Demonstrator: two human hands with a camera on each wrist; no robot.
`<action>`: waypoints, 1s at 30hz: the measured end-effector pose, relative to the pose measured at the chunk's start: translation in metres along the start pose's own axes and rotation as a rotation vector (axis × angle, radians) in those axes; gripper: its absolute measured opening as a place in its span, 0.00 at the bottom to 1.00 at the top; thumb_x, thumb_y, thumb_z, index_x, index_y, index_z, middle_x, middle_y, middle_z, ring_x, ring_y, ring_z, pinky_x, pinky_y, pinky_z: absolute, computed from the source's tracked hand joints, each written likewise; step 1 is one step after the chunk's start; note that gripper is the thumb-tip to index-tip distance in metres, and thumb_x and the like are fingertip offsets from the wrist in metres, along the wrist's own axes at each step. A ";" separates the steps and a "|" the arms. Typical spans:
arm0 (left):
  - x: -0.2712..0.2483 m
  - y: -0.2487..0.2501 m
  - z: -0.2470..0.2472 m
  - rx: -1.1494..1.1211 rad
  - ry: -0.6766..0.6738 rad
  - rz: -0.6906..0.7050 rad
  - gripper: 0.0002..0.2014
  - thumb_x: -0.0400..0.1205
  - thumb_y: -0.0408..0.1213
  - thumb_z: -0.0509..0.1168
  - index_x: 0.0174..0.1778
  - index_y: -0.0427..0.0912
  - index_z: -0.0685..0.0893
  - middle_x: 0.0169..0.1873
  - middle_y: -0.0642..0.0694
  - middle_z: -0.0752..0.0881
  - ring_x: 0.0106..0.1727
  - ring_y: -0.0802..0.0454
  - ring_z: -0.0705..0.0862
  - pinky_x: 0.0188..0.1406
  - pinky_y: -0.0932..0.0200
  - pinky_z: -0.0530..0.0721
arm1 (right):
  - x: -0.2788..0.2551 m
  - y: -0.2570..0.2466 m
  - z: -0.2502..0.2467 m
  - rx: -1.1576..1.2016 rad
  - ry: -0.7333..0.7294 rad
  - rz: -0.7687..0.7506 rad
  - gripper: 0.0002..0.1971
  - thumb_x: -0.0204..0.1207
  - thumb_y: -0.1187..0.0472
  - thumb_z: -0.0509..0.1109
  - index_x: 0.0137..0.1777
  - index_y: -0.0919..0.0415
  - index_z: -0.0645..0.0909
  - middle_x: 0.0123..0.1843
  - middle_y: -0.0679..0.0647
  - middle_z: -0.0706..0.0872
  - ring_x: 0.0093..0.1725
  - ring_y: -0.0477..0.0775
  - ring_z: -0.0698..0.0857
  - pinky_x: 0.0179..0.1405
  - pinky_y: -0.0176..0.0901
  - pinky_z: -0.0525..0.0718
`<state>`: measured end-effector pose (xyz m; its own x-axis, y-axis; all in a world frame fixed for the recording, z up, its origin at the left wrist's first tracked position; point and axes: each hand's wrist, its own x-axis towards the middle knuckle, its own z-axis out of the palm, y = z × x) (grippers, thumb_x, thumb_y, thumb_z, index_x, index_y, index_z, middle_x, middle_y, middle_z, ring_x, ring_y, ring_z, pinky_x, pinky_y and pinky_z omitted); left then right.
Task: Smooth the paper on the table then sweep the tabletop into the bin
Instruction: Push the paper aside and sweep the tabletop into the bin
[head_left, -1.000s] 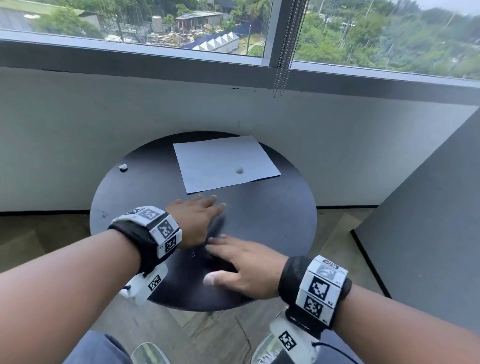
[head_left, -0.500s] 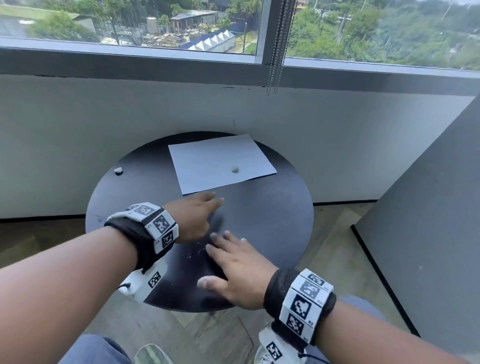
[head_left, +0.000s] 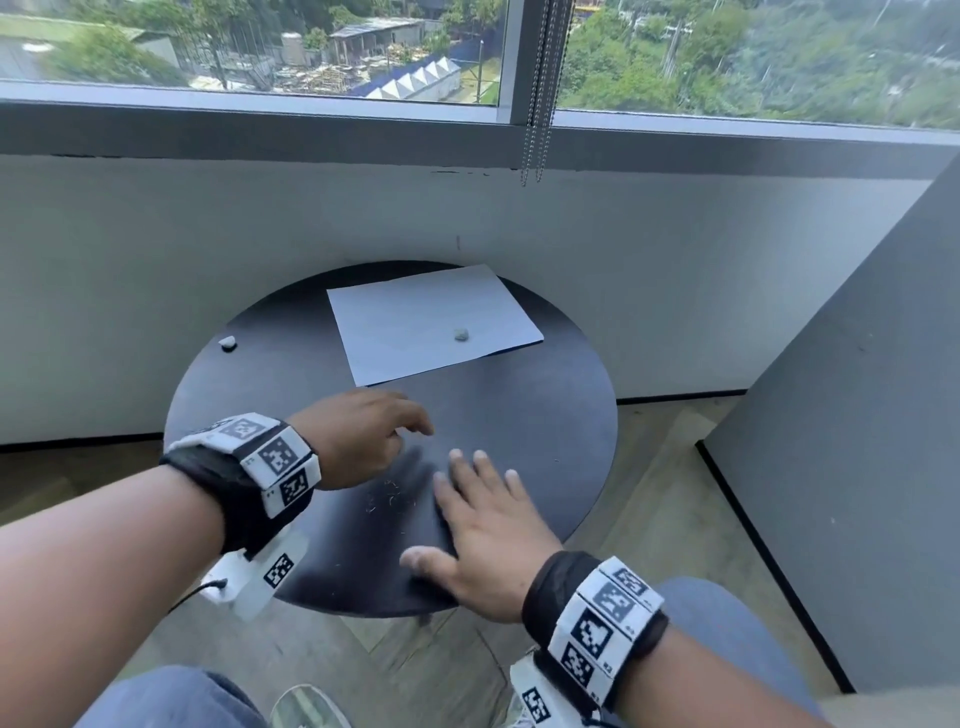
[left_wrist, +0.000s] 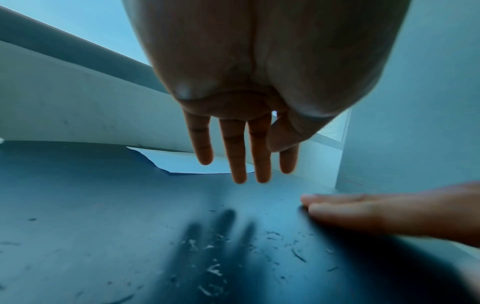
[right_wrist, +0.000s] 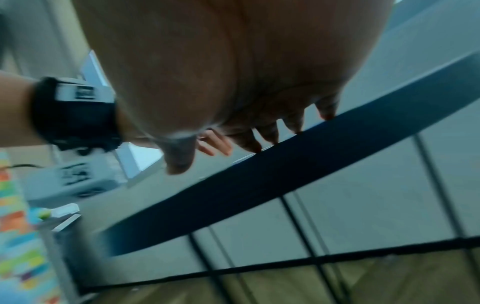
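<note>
Round black counter (head_left: 545, 415) under a window. Paper (head_left: 415, 322) flat on the far half, long axis running left-right, slightly skewed, near-left corner pointing toward the hands. Small grey lump (head_left: 461, 334) on the paper near its right part; second lump (head_left: 227, 342) on bare counter, well left of the paper. Left hand (head_left: 358, 436) raised above the counter, fingers straight, loosely spread, holding nothing. Right hand (head_left: 488, 525) flat, palm down, fingers spread on the near counter, holding nothing. Fine scraps (head_left: 387, 499) between the hands.
</note>
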<state>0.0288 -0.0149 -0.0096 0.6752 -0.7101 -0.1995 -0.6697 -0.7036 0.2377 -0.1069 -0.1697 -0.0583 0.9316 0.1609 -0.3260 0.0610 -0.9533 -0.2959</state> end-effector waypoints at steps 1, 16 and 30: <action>0.001 -0.002 0.002 0.002 -0.023 -0.016 0.27 0.85 0.31 0.54 0.80 0.56 0.75 0.77 0.54 0.77 0.77 0.53 0.75 0.77 0.60 0.68 | -0.003 -0.006 -0.001 0.076 -0.014 -0.083 0.48 0.75 0.24 0.49 0.88 0.55 0.50 0.90 0.52 0.44 0.87 0.51 0.39 0.85 0.56 0.40; -0.009 -0.009 0.021 0.221 -0.316 -0.221 0.36 0.84 0.37 0.53 0.90 0.52 0.48 0.90 0.52 0.43 0.90 0.51 0.49 0.84 0.40 0.64 | -0.023 0.014 0.014 -0.001 0.100 0.257 0.50 0.76 0.25 0.47 0.88 0.60 0.40 0.88 0.57 0.34 0.86 0.59 0.32 0.85 0.60 0.38; -0.053 -0.093 0.021 0.100 -0.177 -0.524 0.25 0.79 0.36 0.53 0.75 0.45 0.70 0.66 0.40 0.72 0.70 0.33 0.76 0.73 0.44 0.76 | -0.029 0.041 0.018 0.018 0.150 0.419 0.47 0.79 0.27 0.43 0.88 0.58 0.39 0.88 0.55 0.33 0.86 0.55 0.32 0.85 0.57 0.36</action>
<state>0.0485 0.0873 -0.0414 0.8691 -0.2527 -0.4253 -0.2906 -0.9565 -0.0255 -0.1373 -0.2092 -0.0771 0.9162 -0.2786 -0.2881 -0.3381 -0.9233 -0.1822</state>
